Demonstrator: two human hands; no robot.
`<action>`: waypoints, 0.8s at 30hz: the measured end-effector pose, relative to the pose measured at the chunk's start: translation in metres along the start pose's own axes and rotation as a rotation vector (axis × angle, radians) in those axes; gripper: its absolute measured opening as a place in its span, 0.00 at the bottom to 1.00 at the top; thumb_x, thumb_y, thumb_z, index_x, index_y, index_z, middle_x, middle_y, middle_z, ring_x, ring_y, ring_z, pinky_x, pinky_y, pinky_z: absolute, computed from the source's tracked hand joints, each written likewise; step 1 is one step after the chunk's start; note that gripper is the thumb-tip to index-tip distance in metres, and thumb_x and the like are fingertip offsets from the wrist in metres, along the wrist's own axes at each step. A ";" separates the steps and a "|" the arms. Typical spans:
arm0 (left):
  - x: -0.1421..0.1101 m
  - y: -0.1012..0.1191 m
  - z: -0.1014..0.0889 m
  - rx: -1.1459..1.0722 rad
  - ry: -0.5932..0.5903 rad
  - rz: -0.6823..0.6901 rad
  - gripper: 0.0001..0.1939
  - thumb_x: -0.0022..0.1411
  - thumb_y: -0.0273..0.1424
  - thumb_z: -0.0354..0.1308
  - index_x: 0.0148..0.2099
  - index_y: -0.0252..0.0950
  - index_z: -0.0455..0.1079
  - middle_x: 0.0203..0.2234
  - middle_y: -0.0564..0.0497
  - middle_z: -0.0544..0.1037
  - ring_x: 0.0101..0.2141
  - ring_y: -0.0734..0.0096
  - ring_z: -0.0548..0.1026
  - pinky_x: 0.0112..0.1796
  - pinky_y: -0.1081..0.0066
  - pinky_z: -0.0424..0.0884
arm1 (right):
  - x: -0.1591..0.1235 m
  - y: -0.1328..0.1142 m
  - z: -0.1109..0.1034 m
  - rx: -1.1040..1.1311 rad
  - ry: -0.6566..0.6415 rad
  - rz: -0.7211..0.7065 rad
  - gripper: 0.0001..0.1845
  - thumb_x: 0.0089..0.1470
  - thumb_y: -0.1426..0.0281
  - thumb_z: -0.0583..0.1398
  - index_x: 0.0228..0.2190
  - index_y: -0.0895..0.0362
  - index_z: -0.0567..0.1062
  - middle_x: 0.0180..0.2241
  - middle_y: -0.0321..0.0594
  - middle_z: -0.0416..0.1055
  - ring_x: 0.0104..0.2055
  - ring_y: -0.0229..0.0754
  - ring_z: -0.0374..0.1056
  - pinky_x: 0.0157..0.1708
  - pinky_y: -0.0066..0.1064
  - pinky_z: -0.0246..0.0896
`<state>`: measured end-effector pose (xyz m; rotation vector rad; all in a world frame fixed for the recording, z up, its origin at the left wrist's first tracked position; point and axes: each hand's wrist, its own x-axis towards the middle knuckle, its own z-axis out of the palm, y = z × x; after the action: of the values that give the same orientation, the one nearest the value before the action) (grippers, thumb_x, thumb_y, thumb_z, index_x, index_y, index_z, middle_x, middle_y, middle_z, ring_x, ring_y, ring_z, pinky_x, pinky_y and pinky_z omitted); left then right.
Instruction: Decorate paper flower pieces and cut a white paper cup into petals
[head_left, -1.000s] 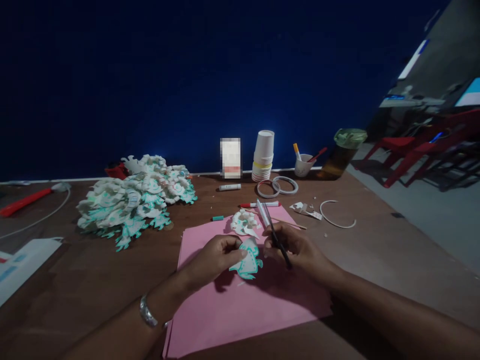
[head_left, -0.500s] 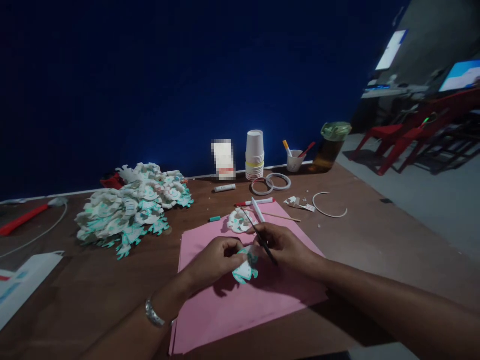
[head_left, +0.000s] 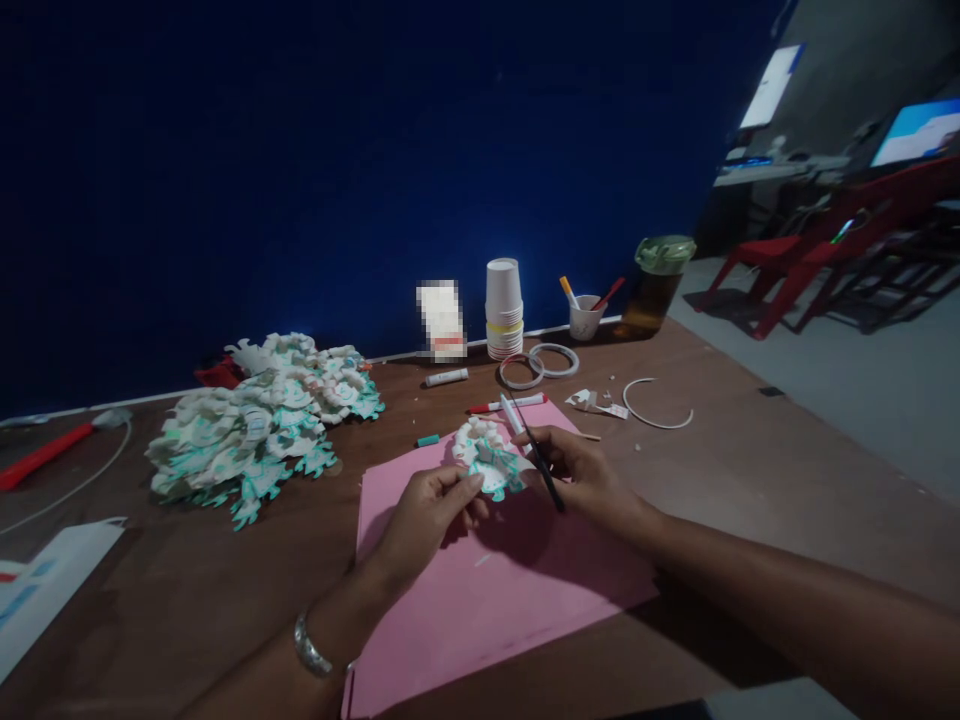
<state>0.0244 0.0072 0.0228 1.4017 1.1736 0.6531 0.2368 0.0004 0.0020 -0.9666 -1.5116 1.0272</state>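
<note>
My left hand [head_left: 435,510] pinches a white paper cutout [head_left: 496,474] with green outlines between thumb and fingers. My right hand [head_left: 581,475] is closed around a slim dark tool [head_left: 550,482], whose thin end points away from me; its kind is unclear. A pale bit of paper shows by the right fingertips, and I cannot tell whether they grip it. Just behind the held cutout, partly covered by it, lies a curled white paper piece [head_left: 472,432]. Both hands are over pink paper sheets [head_left: 450,640], where a small white sliver [head_left: 483,560] lies.
At left sits a heap of green-marked paper cutouts [head_left: 262,430]. Along the back stand stacked paper cups [head_left: 504,300], a cup with pens [head_left: 586,320] and a lidded jar [head_left: 656,285]. Markers [head_left: 447,377], white rings [head_left: 555,360] and scraps [head_left: 596,403] lie in between.
My left hand has carried the cutout forward, close to the curled paper piece. My right hand has shifted slightly right and forward with the dark tool. A white sliver now shows on the pink sheet.
</note>
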 end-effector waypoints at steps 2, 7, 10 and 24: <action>-0.001 0.002 -0.001 -0.013 0.015 0.035 0.20 0.61 0.47 0.58 0.29 0.33 0.71 0.17 0.54 0.71 0.18 0.78 0.65 0.19 0.78 0.57 | 0.000 0.000 0.001 0.051 -0.013 0.024 0.14 0.51 0.70 0.64 0.41 0.57 0.76 0.29 0.34 0.71 0.29 0.37 0.67 0.26 0.25 0.59; -0.003 0.001 0.001 -0.054 -0.081 0.039 0.19 0.61 0.47 0.59 0.35 0.33 0.72 0.21 0.52 0.73 0.21 0.77 0.68 0.21 0.78 0.60 | -0.003 -0.001 0.001 -0.032 0.015 0.025 0.15 0.51 0.71 0.64 0.43 0.57 0.76 0.30 0.34 0.71 0.28 0.36 0.65 0.26 0.25 0.58; -0.004 0.000 0.003 -0.032 -0.085 0.022 0.18 0.59 0.45 0.61 0.34 0.33 0.72 0.19 0.53 0.73 0.20 0.78 0.65 0.20 0.78 0.59 | -0.005 -0.003 0.002 -0.061 -0.012 0.030 0.15 0.52 0.72 0.64 0.44 0.56 0.76 0.30 0.34 0.70 0.28 0.36 0.65 0.27 0.26 0.58; -0.005 0.007 0.008 0.042 -0.018 0.030 0.11 0.56 0.38 0.60 0.30 0.34 0.70 0.17 0.54 0.72 0.17 0.77 0.65 0.19 0.77 0.59 | -0.005 -0.005 0.007 0.031 -0.032 0.120 0.15 0.51 0.68 0.66 0.41 0.56 0.75 0.28 0.33 0.70 0.28 0.37 0.65 0.26 0.26 0.58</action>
<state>0.0317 0.0007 0.0286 1.4595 1.1602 0.6392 0.2300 -0.0064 0.0046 -1.0335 -1.4738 1.1535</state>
